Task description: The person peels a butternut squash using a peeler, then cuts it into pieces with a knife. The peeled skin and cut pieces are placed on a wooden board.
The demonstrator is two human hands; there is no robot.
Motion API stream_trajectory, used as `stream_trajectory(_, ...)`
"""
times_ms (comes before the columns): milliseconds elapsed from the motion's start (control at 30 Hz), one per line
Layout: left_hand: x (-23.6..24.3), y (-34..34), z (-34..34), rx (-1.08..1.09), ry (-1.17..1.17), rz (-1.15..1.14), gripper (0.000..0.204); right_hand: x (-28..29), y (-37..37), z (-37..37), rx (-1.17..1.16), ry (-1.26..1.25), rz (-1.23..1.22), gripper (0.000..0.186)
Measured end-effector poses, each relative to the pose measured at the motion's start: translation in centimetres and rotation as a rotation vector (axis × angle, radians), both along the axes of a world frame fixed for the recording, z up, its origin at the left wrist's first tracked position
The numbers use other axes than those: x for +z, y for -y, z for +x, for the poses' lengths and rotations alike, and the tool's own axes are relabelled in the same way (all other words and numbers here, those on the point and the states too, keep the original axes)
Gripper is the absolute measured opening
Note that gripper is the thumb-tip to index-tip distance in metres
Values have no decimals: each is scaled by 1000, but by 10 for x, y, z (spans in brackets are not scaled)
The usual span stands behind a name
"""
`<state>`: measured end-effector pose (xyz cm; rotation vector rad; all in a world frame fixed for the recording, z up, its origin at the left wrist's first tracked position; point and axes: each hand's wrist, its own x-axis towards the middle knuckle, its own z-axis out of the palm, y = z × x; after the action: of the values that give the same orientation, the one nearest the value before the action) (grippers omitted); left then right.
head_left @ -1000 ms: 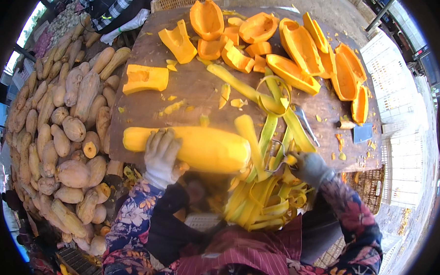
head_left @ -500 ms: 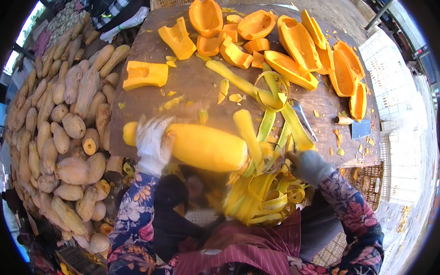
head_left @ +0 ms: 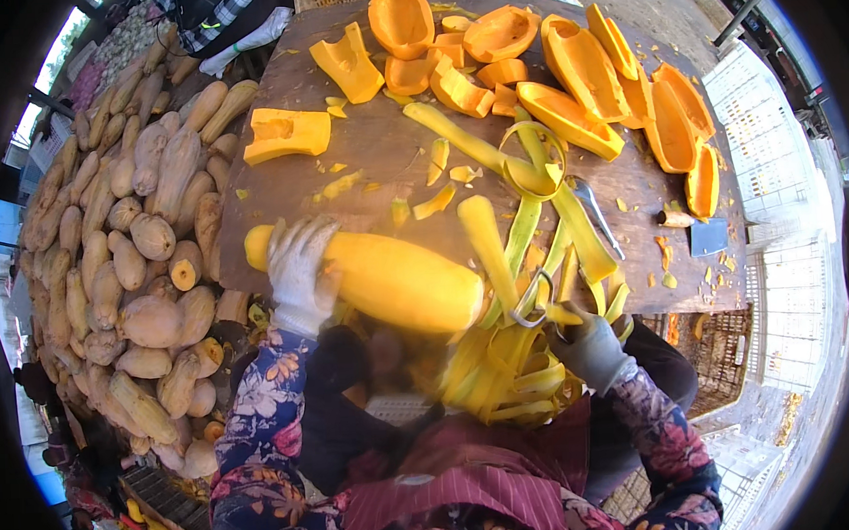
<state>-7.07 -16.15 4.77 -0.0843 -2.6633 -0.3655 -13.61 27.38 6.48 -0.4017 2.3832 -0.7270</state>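
Observation:
My left hand (head_left: 302, 270), in a white glove, wraps round the narrow end of a long peeled butternut squash (head_left: 401, 280). The squash lies along the table's near edge, its thick end to the right, its skin gone and yellow flesh showing. My right hand (head_left: 589, 345), in a grey-white glove, is closed round a peeler (head_left: 537, 298) whose curved metal frame shows just beyond the fingers. The peeler is right of the squash, apart from it. Long yellow-green peel strips (head_left: 510, 380) hang in a heap below the squash's thick end, and some lie on the table.
Hollowed orange squash halves (head_left: 582, 69) and pieces line the brown table's (head_left: 346, 207) far side. A cleaver (head_left: 708, 237) and a shiny metal tool (head_left: 593, 215) lie on the right. Many unpeeled squashes (head_left: 152, 319) are heaped at left. A crate (head_left: 717, 356) stands at lower right.
My right hand has moved slightly down and left, and the peeler's frame now shows clearly. The left hand keeps its hold on the squash. The whole view has shifted slightly.

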Motion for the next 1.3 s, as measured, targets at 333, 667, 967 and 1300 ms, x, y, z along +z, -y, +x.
stream_trajectory(333,9,58,-2,670,153,798,52,-57,103,61,-659,650,-964,43)
stream_trajectory(667,3,69,-53,451,-196,1289,26,-67,90,31,-570,486,-1156,56)
stream_trajectory(967,21,35,-73,-28,114,2,22,-30,76,-6,-331,240,-920,66)
stream_trajectory(1300,8,37,-72,-35,-28,-64,23,-19,17,-6,312,-506,267,29)
